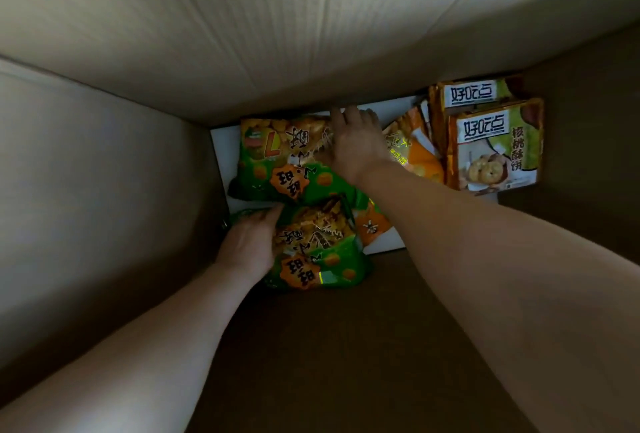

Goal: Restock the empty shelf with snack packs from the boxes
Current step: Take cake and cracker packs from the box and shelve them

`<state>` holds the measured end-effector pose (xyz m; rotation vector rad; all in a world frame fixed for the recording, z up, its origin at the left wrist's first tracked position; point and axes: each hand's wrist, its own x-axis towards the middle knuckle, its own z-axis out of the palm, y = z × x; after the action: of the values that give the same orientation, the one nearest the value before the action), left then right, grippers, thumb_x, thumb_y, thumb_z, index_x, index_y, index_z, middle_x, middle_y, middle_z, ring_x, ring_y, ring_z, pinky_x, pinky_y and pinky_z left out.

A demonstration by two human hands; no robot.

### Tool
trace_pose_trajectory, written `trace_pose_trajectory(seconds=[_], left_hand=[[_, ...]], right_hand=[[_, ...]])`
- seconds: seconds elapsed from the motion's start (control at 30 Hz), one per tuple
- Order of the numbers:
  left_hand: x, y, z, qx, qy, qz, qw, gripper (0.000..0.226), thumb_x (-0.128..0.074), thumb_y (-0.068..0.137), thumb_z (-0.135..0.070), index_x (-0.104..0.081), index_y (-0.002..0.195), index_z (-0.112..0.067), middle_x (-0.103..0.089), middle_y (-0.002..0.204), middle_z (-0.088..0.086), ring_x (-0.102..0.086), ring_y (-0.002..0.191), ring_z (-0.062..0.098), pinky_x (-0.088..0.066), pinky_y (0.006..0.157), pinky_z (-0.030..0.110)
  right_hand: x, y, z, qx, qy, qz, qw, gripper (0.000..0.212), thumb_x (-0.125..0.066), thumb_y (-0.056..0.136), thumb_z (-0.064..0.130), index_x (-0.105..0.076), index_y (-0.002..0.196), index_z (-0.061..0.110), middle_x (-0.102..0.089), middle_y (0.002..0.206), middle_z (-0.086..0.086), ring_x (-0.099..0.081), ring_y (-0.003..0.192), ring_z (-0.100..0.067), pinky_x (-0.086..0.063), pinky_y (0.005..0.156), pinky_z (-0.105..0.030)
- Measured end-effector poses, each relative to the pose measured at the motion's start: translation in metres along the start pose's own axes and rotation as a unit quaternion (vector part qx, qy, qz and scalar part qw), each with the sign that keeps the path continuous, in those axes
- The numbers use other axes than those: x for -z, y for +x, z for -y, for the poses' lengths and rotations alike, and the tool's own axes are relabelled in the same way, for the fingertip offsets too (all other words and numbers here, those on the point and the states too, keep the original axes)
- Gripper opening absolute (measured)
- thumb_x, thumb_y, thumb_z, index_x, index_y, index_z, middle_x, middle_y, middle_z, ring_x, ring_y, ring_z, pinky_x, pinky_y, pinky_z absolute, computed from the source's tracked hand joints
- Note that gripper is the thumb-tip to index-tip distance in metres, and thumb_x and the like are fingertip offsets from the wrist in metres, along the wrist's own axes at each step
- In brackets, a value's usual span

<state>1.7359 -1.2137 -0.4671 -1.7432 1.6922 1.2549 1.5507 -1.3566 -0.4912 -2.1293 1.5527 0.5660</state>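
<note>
— Cardboard on every side, that's all you get: the pale far wall of the box (311, 34), darker walls left and right, and dim at the bottom, where a white sheet (221, 142) lies on the floor. Nothing of the room shows past it

— And the shelf?

— Not in sight, so I can't say how much is stocked. Going by the box, I'd judge the job is well along: only a handful of packs lie at the bottom, nothing piled deep

— What are the hands at?

— Both arms are down inside. The left hand (247, 242) lies on the left edge of the near green pack (322, 252) with its fingers curled onto it; I'd call that a hold. The right hand (353, 145) is further in, fingers bent down over the top right corner of the far green pack (277, 152), close against the far wall. Whether they have closed on it I can't tell

— Anything else in there?

— Just right of the right hand there's a tilted orange pack (412, 152). Further right, two biscuit packs (495, 152) stand one behind the other in the corner. Another pack (372, 225) shows just this side of the right hand, half under the near one

— So what remains?

— Lifting these green ones out to the shelf, then coming back for the orange pack and the biscuits, I'd guess
</note>
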Motion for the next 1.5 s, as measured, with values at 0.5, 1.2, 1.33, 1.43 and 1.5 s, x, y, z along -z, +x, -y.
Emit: trace_pose_trajectory(seconds=[0.5,1.2,1.33,1.43,1.5], left_hand=[[0.021,0.004,-0.008,0.004,0.188,0.132,0.973,0.088,-0.068,0.083,-0.057,-0.023,0.154,-0.031,-0.04,0.139,0.009,-0.041,0.128,0.031,-0.046,0.1,0.041],[-0.01,0.044,-0.003,-0.006,0.186,0.13,0.974,0.091,-0.065,0.075,-0.07,-0.027,0.15,-0.035,-0.012,0.161,0.008,-0.004,0.149,0.034,-0.012,0.12,0.049],[0.004,0.04,-0.007,-0.022,0.118,0.167,0.979,0.066,-0.068,0.083,-0.054,-0.037,0.137,-0.033,-0.053,0.138,0.001,-0.051,0.12,0.023,-0.048,0.091,0.033],[0.018,0.032,-0.009,-0.01,0.122,0.182,0.976,0.066,-0.066,0.086,-0.05,-0.03,0.139,-0.032,-0.061,0.117,0.003,-0.059,0.099,0.021,-0.046,0.068,0.027],[0.027,0.028,-0.009,0.012,0.087,0.174,0.981,0.071,-0.066,0.087,-0.045,-0.022,0.14,-0.026,-0.061,0.098,0.004,-0.061,0.081,0.019,-0.046,0.057,0.027]], right_hand=[[-0.011,-0.112,-0.07,-0.163,0.312,-0.007,0.936,0.044,-0.061,0.097,0.03,-0.051,0.138,0.017,-0.069,0.116,-0.014,-0.064,0.104,-0.037,-0.053,0.081,-0.039],[0.023,-0.027,-0.08,-0.022,-0.066,0.19,0.979,0.146,-0.082,0.061,0.068,0.022,0.154,0.025,-0.004,0.165,-0.017,-0.018,0.149,-0.039,-0.017,0.119,-0.052],[0.04,-0.031,-0.084,-0.047,-0.027,0.256,0.965,0.135,-0.086,0.062,0.06,-0.001,0.159,0.022,-0.033,0.158,-0.012,-0.032,0.143,-0.037,-0.026,0.117,-0.05],[0.047,-0.046,-0.08,-0.054,-0.065,0.334,0.939,0.119,-0.088,0.057,0.058,-0.029,0.153,0.019,-0.034,0.155,-0.014,-0.025,0.144,-0.04,-0.024,0.117,-0.057],[0.045,-0.067,-0.079,-0.056,-0.068,0.357,0.93,0.109,-0.091,0.06,0.046,-0.036,0.15,0.019,-0.043,0.15,-0.009,-0.036,0.14,-0.036,-0.03,0.114,-0.058]])
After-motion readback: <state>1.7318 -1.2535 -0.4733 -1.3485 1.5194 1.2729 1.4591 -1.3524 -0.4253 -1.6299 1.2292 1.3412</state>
